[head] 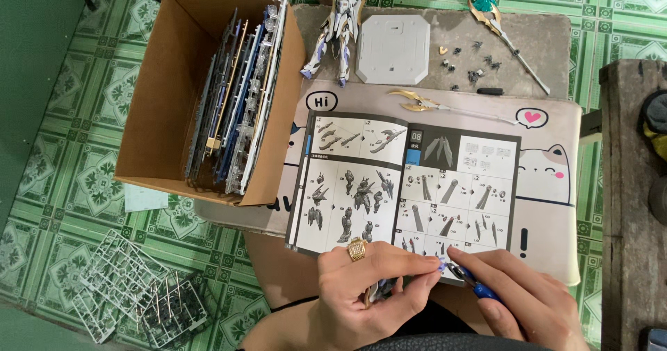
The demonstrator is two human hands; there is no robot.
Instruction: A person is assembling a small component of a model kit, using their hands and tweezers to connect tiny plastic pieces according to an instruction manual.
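My left hand (372,288), with a gold ring on one finger, pinches a small pale blue model part (439,263) between thumb and forefinger at the near edge of the table. My right hand (524,295) grips blue-handled nippers (472,281), whose tip touches that part. Just beyond both hands lies an open instruction booklet (406,184) with black and white assembly diagrams.
A cardboard box (170,94) packed with upright plastic part frames stands at the left. A built white-blue robot figure (337,35), a grey base plate (393,49), a gold staff (507,35) and small dark bits lie at the far side. Empty frames (139,292) lie on the green floor.
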